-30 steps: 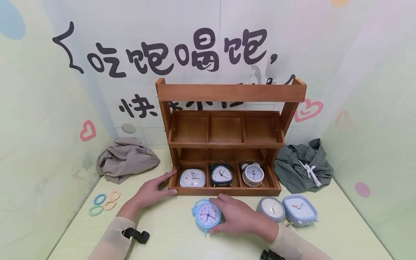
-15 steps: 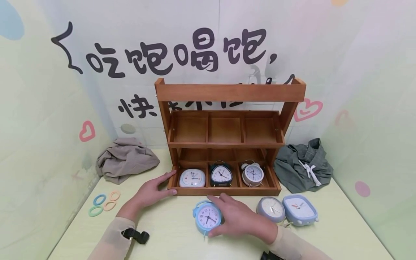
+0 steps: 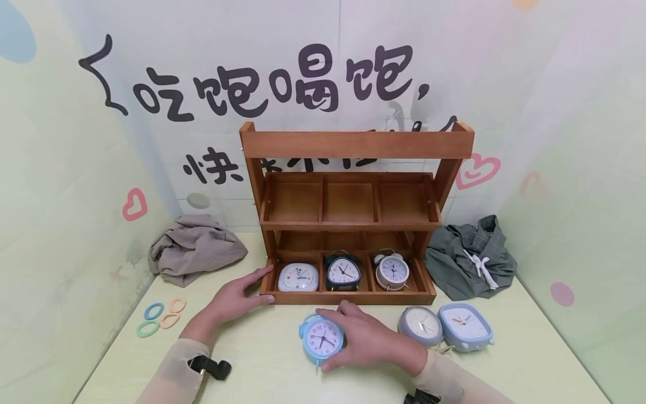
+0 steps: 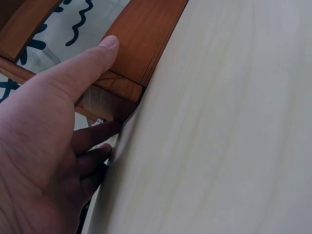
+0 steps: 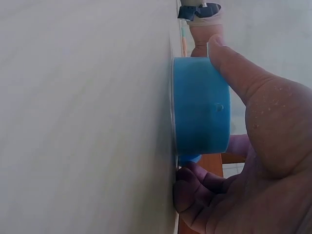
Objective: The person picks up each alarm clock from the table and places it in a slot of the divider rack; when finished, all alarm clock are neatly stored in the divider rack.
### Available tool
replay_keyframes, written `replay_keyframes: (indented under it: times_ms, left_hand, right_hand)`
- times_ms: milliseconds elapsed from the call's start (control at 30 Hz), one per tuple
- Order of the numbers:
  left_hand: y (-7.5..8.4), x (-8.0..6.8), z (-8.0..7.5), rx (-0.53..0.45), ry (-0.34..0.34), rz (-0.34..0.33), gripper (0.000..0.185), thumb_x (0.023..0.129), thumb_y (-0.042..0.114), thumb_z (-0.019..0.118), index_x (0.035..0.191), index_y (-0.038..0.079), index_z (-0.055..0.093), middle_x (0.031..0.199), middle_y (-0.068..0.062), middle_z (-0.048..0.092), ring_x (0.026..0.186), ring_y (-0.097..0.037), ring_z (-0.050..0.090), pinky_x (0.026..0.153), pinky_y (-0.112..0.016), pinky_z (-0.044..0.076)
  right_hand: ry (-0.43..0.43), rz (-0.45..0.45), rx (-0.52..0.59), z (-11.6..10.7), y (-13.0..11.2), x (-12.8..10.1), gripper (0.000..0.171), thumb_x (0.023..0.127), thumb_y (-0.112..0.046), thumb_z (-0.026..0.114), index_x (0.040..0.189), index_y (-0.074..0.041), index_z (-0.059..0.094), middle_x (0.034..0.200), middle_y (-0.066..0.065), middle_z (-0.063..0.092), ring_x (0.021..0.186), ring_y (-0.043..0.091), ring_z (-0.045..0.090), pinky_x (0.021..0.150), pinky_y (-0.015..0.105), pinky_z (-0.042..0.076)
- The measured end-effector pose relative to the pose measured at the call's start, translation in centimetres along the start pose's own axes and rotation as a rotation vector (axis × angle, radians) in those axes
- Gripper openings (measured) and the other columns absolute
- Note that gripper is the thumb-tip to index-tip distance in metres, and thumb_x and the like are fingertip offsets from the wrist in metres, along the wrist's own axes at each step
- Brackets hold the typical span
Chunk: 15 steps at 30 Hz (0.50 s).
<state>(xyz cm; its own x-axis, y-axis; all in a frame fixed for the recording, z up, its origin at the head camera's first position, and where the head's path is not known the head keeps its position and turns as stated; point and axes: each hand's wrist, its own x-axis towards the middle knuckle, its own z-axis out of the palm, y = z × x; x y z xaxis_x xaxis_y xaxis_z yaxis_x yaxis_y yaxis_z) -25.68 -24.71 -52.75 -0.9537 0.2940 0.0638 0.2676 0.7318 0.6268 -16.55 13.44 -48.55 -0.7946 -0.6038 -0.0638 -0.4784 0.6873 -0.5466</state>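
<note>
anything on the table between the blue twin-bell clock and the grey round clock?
Only the right hand, which grips the blue twin-bell clock; beyond its knuckles, bare table up to the grey round clock. Head view.

The upper row of the wooden shelf point(image 3: 353, 185) has three open compartments that hands could enter from the front, while each lower compartment is filled: a white square clock point(image 3: 298, 278) on the left, a black clock point(image 3: 343, 272) in the middle and a cream bell clock point(image 3: 392, 271) on the right. On the desk point(image 3: 262, 359), the strip before the shelf is blocked by the blue clock point(image 3: 322, 338) under the right hand point(image 3: 370, 339), with a grey round clock point(image 3: 420, 325) and a pale blue square clock point(image 3: 465, 326) just beside it. The left hand point(image 3: 233, 298) rests against the shelf's left front corner, and beyond it lie hair rings point(image 3: 160, 317) and a beige cloth point(image 3: 194, 247); a green garment point(image 3: 471, 259) crowds the shelf's right side.
</note>
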Motion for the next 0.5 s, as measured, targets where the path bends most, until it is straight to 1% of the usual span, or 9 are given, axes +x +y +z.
replay_keyframes:
  times_ms: [233,333,500]
  left_hand:
    - [-0.11,-0.17,0.12,0.007,0.000,-0.001,0.088,0.091,0.076,0.080,0.168,0.046,0.049,0.169,-0.013,0.052,0.154,-0.047,0.049,0.122,-0.071,0.040]
    - [-0.02,-0.17,0.12,-0.007,-0.007,-0.011,0.089,0.090,0.076,0.080,0.168,0.047,0.049,0.171,-0.013,0.050,0.155,-0.045,0.047,0.124,-0.070,0.039]
    - [0.21,-0.19,-0.02,-0.017,-0.008,-0.007,0.088,0.090,0.075,0.081,0.168,0.046,0.050,0.171,-0.014,0.050,0.156,-0.045,0.047,0.124,-0.070,0.038]
  right_hand:
    - [0.023,0.017,0.019,0.36,-0.01,0.14,0.103,0.071,-0.075,0.096,0.160,-0.037,0.060,0.111,-0.009,0.048,0.098,0.009,0.050,0.078,0.027,0.048]
    - [0.033,0.030,0.038,0.48,-0.07,0.15,0.102,0.070,-0.074,0.098,0.158,-0.036,0.062,0.111,-0.009,0.048,0.097,0.009,0.051,0.079,0.027,0.048]
    - [0.047,0.029,0.091,0.45,-0.29,0.15,0.101,0.070,-0.068,0.101,0.157,-0.033,0.063,0.114,-0.008,0.047,0.097,0.009,0.053,0.082,0.027,0.050]
